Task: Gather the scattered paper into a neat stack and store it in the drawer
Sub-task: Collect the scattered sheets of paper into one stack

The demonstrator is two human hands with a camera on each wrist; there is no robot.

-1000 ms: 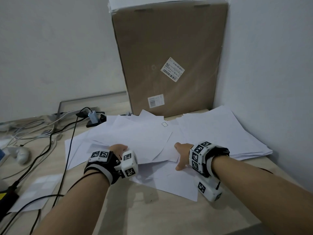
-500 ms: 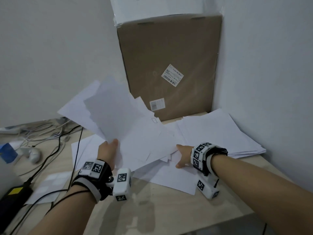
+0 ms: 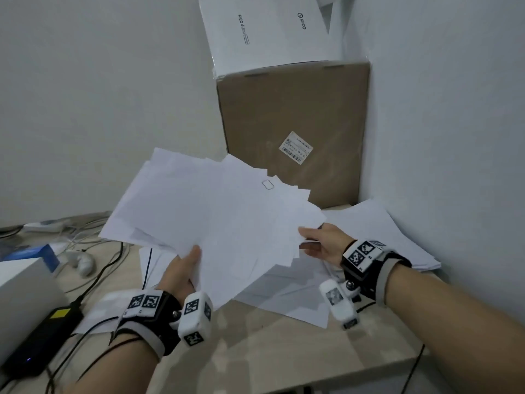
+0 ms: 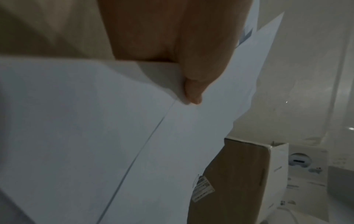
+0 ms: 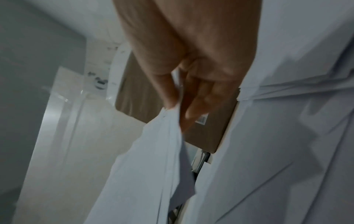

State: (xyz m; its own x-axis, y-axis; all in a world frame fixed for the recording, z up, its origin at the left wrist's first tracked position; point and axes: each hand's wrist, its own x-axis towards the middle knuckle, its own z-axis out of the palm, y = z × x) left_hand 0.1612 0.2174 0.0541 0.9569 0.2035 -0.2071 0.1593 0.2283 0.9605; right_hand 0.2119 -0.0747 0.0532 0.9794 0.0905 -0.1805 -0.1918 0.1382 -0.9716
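A fanned bunch of white paper sheets (image 3: 221, 211) is held up off the desk between both hands. My left hand (image 3: 184, 268) grips its lower left edge, thumb on top (image 4: 193, 91). My right hand (image 3: 321, 243) pinches the bunch's right edge, thumb above and fingers beneath (image 5: 172, 97). More loose sheets (image 3: 287, 294) lie on the desk below the bunch. A thicker pile of paper (image 3: 377, 231) lies in the right corner against the wall. No drawer is in view.
A tall brown cardboard box (image 3: 292, 132) stands against the back wall with a white box (image 3: 267, 29) on top. Cables (image 3: 93, 282), a black power adapter (image 3: 42, 339) and a grey device (image 3: 20, 291) crowd the desk's left side. A wall stands close on the right.
Both hands went from pressing on the flat sheets to lifting a bunch of them. The left hand raised its side first, then the right hand took the right edge.
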